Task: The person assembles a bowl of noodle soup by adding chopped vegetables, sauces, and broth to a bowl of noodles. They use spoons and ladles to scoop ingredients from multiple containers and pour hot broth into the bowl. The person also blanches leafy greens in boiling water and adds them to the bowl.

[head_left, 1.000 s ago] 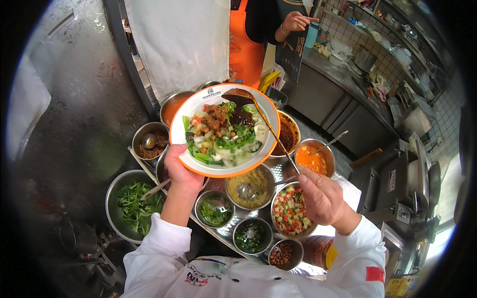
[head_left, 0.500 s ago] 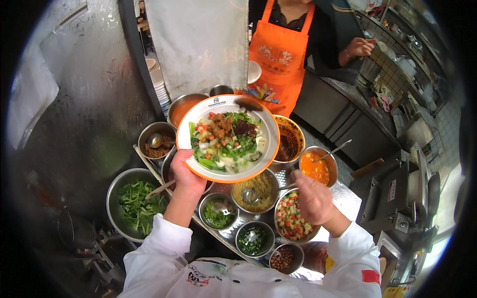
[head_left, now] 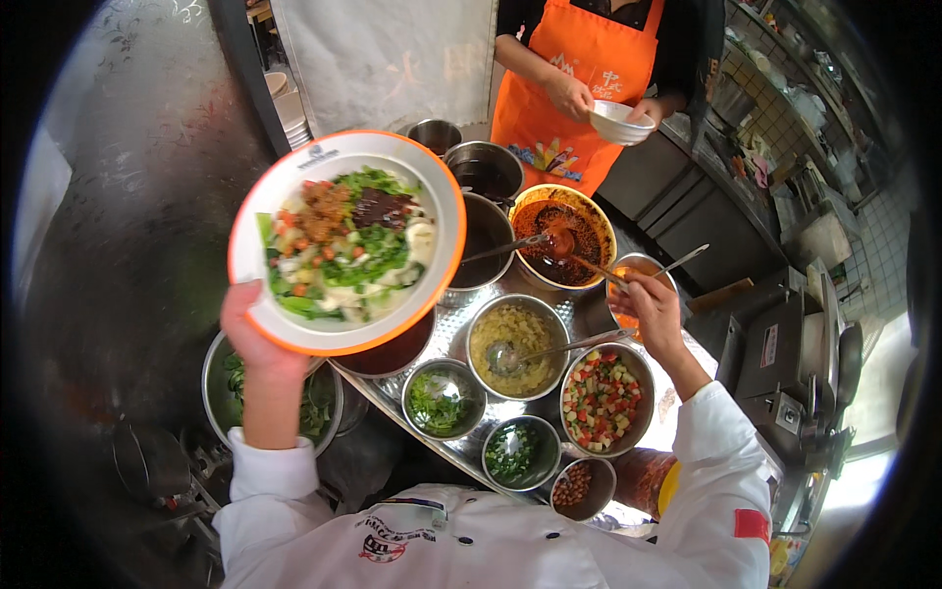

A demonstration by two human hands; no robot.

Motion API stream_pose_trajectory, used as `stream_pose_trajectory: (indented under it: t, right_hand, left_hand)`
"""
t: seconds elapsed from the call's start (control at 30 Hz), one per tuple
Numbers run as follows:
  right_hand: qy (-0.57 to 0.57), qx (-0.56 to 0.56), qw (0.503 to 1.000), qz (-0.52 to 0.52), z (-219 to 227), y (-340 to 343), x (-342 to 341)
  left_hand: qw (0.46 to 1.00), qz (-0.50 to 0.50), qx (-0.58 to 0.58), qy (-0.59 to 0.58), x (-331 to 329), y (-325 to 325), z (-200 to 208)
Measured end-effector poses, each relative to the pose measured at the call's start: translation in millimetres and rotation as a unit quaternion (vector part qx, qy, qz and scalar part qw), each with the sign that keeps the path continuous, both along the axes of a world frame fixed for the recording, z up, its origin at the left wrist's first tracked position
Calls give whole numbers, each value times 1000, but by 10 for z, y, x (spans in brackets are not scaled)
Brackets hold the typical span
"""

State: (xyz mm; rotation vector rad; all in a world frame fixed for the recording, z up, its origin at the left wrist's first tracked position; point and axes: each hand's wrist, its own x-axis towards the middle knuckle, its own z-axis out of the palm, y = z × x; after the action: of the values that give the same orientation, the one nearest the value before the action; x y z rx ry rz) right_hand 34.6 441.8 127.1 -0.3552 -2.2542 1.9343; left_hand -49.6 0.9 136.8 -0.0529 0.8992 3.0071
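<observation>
My left hand grips the near-left edge of a wide white bowl with an orange rim. Noodles, leafy greens, diced vegetables, brown minced topping and a dark red sauce fill it. It is held up over the left part of the counter. My right hand is closed round the thin handle of a ladle. The ladle's head rests in a yellow-rimmed pot of dark red chili oil. Another long-handled utensil also leans at that pot's left side.
Steel bowls hold mashed yellow relish, diced vegetables, chopped greens, scallions and peanuts. An orange sauce pot stands at right. Across the counter, a person in an orange apron holds a white bowl.
The noodle bowl has moved left, off the middle pots. My right hand has moved up and right, and its ladle is now in the chili oil. The other person now holds a white bowl.
</observation>
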Motion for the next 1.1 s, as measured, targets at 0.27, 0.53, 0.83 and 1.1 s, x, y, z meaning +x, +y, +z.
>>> stream_pose_trajectory:
  t: [0.27,0.53,0.83,1.1]
  right_hand:
    - [-90,276,957,-9,210,-394,-627]
    - [-71,-57,996,6,-208,-1098,-1502]
    - [-134,49,986,88,-209,-1294,-1280]
    - [-104,-147,984,4,-117,-1156,-1120]
  left_hand:
    - [997,38,-64,-20,-353,-572,30]
    - [999,-17,-26,-32,-663,-696,-272]
    - [998,-30,-25,-39,-826,-697,-463]
    - [998,-15,-41,-48,-895,-672,-511]
